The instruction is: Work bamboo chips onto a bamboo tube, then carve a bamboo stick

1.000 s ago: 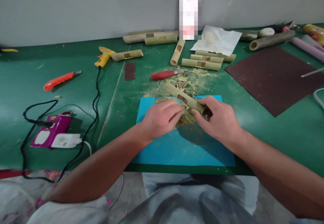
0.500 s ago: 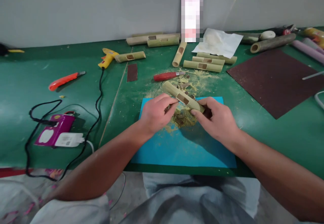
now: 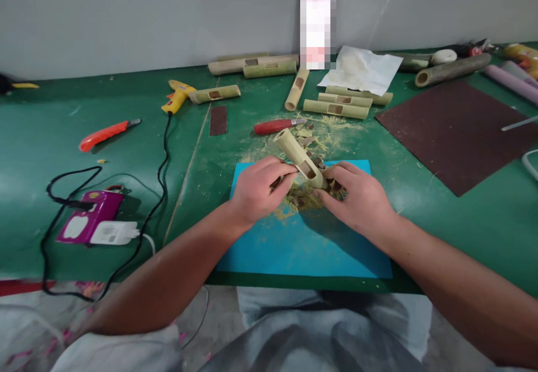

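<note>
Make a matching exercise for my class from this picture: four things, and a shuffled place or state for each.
Things
1. Pale hollow bamboo tube nearest the person
2. Yellow plastic glue gun
3. Flat rectangular blue sheet
4. Large flat dark brown sheet

Places or states
A. Beneath the heap of shavings
B. On the right part of the green table
C. In the right hand
D. Fitted with a black cord

Pairs: 1-C, 2-D, 3-A, 4-B
</note>
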### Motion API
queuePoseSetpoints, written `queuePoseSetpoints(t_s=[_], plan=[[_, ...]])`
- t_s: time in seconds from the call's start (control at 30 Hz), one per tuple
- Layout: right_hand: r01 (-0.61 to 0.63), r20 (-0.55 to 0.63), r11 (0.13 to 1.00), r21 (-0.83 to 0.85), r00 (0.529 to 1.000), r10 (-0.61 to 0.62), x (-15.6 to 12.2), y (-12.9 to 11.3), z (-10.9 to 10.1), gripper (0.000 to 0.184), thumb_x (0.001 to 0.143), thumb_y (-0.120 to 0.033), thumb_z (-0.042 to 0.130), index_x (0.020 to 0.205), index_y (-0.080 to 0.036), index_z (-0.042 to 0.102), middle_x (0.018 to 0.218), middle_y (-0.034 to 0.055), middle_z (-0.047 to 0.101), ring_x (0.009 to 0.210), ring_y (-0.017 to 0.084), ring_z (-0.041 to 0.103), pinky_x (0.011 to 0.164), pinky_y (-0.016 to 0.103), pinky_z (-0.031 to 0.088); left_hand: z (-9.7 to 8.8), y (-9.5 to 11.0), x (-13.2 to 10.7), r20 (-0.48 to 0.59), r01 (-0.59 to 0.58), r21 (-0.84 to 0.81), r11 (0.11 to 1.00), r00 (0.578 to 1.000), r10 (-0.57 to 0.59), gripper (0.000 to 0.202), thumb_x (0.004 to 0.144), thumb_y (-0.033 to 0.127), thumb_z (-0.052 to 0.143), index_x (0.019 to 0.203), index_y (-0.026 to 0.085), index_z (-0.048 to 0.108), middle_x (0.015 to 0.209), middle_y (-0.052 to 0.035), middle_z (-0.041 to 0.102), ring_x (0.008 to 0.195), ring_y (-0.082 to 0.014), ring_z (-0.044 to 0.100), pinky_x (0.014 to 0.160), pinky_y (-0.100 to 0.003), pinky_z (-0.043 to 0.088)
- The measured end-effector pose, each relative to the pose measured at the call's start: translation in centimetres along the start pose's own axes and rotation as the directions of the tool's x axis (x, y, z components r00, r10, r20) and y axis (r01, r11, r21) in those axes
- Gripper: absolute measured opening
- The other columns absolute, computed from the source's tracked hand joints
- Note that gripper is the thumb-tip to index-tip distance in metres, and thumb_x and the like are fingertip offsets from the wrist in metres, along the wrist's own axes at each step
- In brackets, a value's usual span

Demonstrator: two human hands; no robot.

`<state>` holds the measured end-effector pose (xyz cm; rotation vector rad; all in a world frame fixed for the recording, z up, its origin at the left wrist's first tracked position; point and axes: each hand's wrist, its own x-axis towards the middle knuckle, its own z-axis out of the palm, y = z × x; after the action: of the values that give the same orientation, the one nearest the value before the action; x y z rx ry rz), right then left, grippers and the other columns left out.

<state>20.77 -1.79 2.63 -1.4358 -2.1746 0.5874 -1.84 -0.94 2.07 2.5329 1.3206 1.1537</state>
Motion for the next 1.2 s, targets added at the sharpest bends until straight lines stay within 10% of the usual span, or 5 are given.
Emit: queuePoseSetpoints(t_s=[0.3, 0.63, 0.87, 1.2], plan=[[-0.016, 0.063, 0.994, 0.110, 0.998, 0.009, 0.4, 0.2, 0.3, 0.025, 0.085, -0.030, 0.066, 0.106, -0.017, 0.071, 0.101, 0.0096, 0.069, 0.085, 0.021, 0.062, 0.075, 0.035, 0.049, 0.0, 0.2, -0.1, 0.002, -0.041, -0.021, 0.999, 0.999, 0.041, 0.013, 0.098, 0.022, 0.063, 0.098, 0.019, 0.076, 0.094, -0.0040, 0.078, 0.086, -0.0145, 0.073, 0.080, -0.023, 0.057], [-0.007, 0.018, 0.992, 0.128, 1.000, 0.005, 0.4, 0.6, 0.5, 0.027, 0.086, -0.032, 0.065, 0.107, -0.016, 0.072, 0.103, 0.0106, 0.071, 0.087, 0.024, 0.065, 0.075, 0.037, 0.051, 0.0, 0.6, 0.2, -0.078, 0.145, -0.162, 0.976, 0.984, -0.159, 0.009, 0.090, 0.016, 0.067, 0.098, 0.019, 0.070, 0.071, 0.0042, 0.068, 0.055, -0.0059, 0.056, 0.056, -0.017, 0.046], [0.035, -0.007, 0.996, 0.087, 0.999, -0.035, 0.4, 0.8, 0.9, 0.027, 0.086, -0.029, 0.065, 0.108, -0.015, 0.073, 0.100, 0.0109, 0.071, 0.088, 0.025, 0.065, 0.076, 0.038, 0.052, 0.1, 1.5, 0.5, 0.058, 0.371, -0.568, 0.734, 0.908, -0.414, 0.019, 0.079, 0.017, 0.069, 0.084, 0.020, 0.051, 0.063, 0.0076, 0.054, 0.050, -0.0056, 0.050, 0.047, -0.016, 0.040], [0.062, 0.011, 0.998, 0.002, 0.998, -0.062, 0.6, 0.9, 0.8, 0.029, 0.086, -0.030, 0.066, 0.111, -0.015, 0.073, 0.101, 0.0112, 0.071, 0.089, 0.026, 0.065, 0.076, 0.038, 0.052, 0.0, 0.8, 1.1, 0.223, 0.511, -0.641, 0.573, 0.838, -0.499, 0.021, 0.070, 0.020, 0.070, 0.069, 0.020, 0.049, 0.055, 0.0074, 0.052, 0.044, -0.0058, 0.047, 0.042, -0.017, 0.036]])
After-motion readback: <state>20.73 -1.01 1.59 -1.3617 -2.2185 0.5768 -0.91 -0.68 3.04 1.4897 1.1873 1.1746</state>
